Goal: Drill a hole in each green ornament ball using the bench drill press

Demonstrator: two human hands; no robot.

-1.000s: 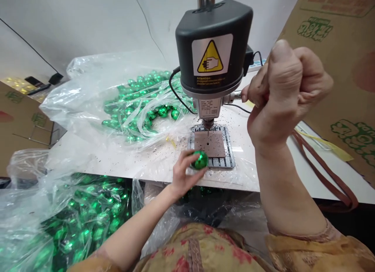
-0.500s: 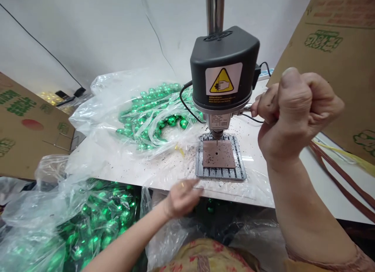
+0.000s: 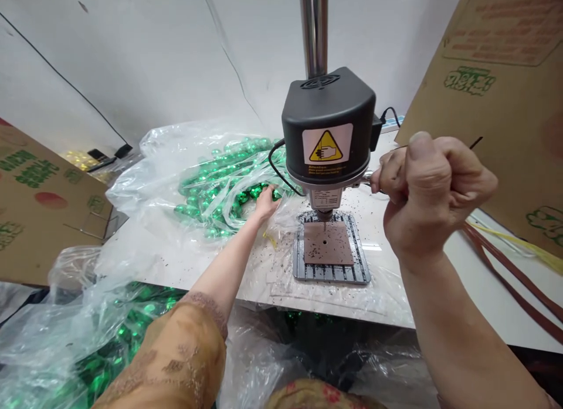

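Note:
My left hand [image 3: 266,203] reaches into the opening of a clear plastic bag [image 3: 158,162] on the table. Its thumb and fingers close around a shiny green ball [image 3: 275,195] at the front of a heap of faceted green balls [image 3: 211,177]. My right hand [image 3: 433,189] is closed in a fist on the feed handle [image 3: 366,179] of a small bench drill press [image 3: 329,127]. Below the drill's bit lies a brown square board [image 3: 329,243] with a small hole in it. The board rests on the slotted metal base [image 3: 361,274], with dark shavings scattered about.
Cardboard boxes stand at the left [image 3: 48,203] and right [image 3: 492,104]. More green balls in plastic [image 3: 109,344] sit below the table's front edge. Brown straps [image 3: 514,274] lie on the right. A black cable [image 3: 272,162] loops beside the drill head.
My left hand has moved from the table's front edge forward into the bag and onto a green ball. My right hand stays on the drill handle; the view has shifted slightly.

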